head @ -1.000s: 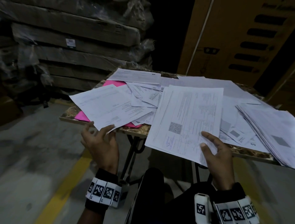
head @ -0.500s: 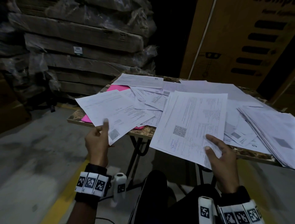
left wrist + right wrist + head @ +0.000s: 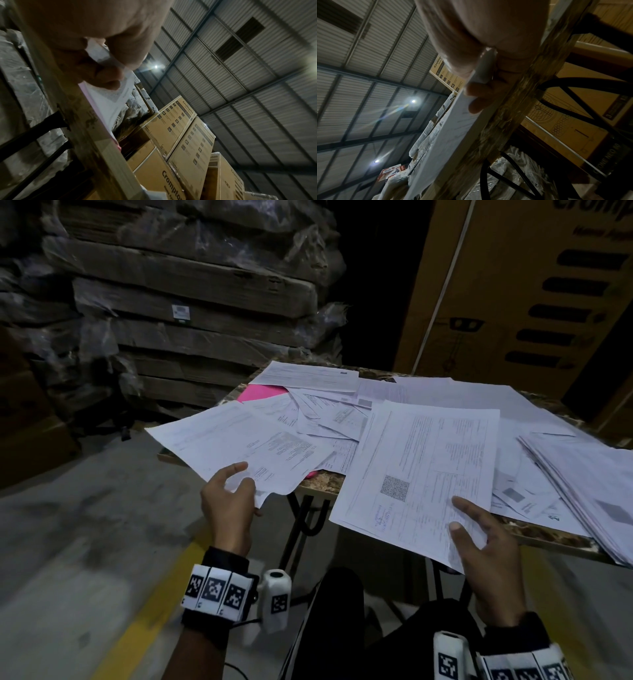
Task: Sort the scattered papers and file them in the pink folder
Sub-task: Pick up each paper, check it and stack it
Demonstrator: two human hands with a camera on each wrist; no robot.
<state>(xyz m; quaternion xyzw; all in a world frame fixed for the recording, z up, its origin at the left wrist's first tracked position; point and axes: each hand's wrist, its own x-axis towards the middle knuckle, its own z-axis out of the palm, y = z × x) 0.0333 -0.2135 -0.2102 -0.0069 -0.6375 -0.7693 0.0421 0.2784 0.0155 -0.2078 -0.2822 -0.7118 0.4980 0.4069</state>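
My left hand [image 3: 228,501] now pinches the near corner of a printed sheet [image 3: 239,446] that overhangs the table [image 3: 322,484] edge, thumb on top and fingers beneath; a second ago that hand sat open just under the corner, and half a second ago only a finger lay along the paper. The left wrist view confirms the pinch, the sheet's edge caught between thumb and fingertips [image 3: 104,75]. The sheet has lifted clear at its near end and tilts upward, while its far end still lies over the heap of scattered papers [image 3: 329,416]

My right hand [image 3: 486,546] holds the gathered bundle [image 3: 421,474], topmost page bearing a QR code, thumb pressed on the face and fingers curled below, as it did a second ago; the bundle has not shifted. A separate fanned stack [image 3: 589,491] rests at the table's right side

The pink folder [image 3: 260,392] lies at the table's far left, mostly buried under loose pages, only a corner and a sliver near the front edge showing

I judge this the pick-up of one more page for the bundle; sorting is early, with much paper loose and the folder not yet uncovered
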